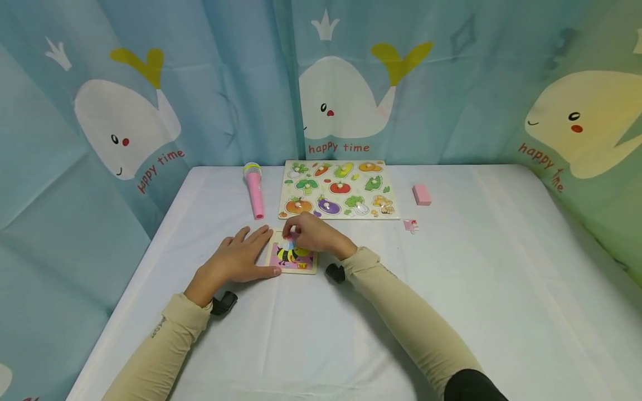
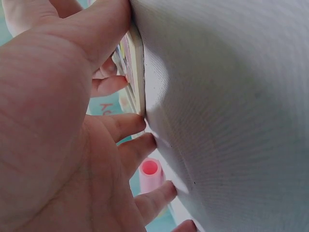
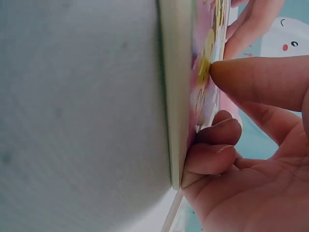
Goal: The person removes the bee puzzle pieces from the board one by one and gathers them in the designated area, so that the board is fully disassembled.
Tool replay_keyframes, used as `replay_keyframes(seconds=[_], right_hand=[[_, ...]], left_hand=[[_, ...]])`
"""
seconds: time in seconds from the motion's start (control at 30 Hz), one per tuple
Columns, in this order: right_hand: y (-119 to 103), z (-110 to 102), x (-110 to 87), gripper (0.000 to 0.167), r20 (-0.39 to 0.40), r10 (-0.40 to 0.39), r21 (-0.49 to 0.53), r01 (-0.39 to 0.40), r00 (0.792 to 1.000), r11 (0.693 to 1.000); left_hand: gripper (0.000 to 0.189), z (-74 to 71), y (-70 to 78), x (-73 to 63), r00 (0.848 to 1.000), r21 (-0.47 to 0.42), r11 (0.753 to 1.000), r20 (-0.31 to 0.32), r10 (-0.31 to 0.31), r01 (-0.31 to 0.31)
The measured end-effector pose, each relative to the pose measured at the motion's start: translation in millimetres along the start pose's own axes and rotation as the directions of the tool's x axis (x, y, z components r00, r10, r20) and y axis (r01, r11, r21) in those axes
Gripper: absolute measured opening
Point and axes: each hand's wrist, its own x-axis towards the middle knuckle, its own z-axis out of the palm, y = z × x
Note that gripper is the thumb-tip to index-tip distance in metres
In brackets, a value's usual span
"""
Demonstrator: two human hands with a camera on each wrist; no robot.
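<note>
A small square wooden jigsaw puzzle (image 1: 307, 271) with a bee picture lies on the table in the head view. My left hand (image 1: 238, 259) rests at its left side, fingers spread and fairly straight, thumb at its lower edge. Over the top of the puzzle, my right hand (image 1: 316, 234) has its fingers curled. Its thumb and index finger pinch down at a puzzle piece (image 1: 289, 244) near the upper left, which they partly hide. In the right wrist view the thumb (image 3: 260, 79) touches the puzzle face, and curled fingers (image 3: 212, 157) rest by the board's edge.
Behind the puzzle lies a vegetable peg board (image 1: 326, 178). A pink toy microphone (image 1: 255, 195) is left of that board. To the right are a pink block (image 1: 422, 195) and a loose puzzle piece (image 1: 411, 225). A whale-print curtain (image 1: 241, 83) hangs behind the white-covered table (image 1: 476, 250).
</note>
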Motion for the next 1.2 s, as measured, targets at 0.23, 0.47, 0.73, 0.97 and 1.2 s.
replay_keyframes(seconds=[0.23, 0.47, 0.73, 0.97, 1.2], right_hand=[[1, 2, -2.3, 0.028, -0.045, -0.057, 0.021, 0.058, 0.997, 0.998], [3, 2, -7.5, 0.031, -0.074, -0.008, 0.057, 0.013, 0.997, 0.998], [2, 2, -12.2, 0.023, -0.121, 0.096, 0.094, -0.085, 0.988, 0.992], [4, -1, -16.4, 0.011, -0.173, 0.124, 0.137, -0.100, 0.977, 0.986], [8, -10, -28.6, 0.012, -0.229, 0.134, 0.203, -0.088, 0.964, 0.975]], left_hand=[[0.099, -0.9, -0.2, -0.6, 1.000, -0.006, 1.000, 0.000, 0.002, -0.002], [0.099, 0.3, 0.0, -0.9, 1.000, -0.007, 1.000, 0.001, 0.003, -0.003], [0.099, 0.4, 1.6, -0.5, 1.000, -0.005, 1.000, -0.003, -0.003, 0.003], [0.100, -0.2, 2.6, -0.6, 1.000, -0.002, 1.000, 0.006, -0.002, 0.002], [0.101, -0.1, 1.5, -1.8, 1.000, 0.004, 1.000, 0.003, 0.003, -0.003]])
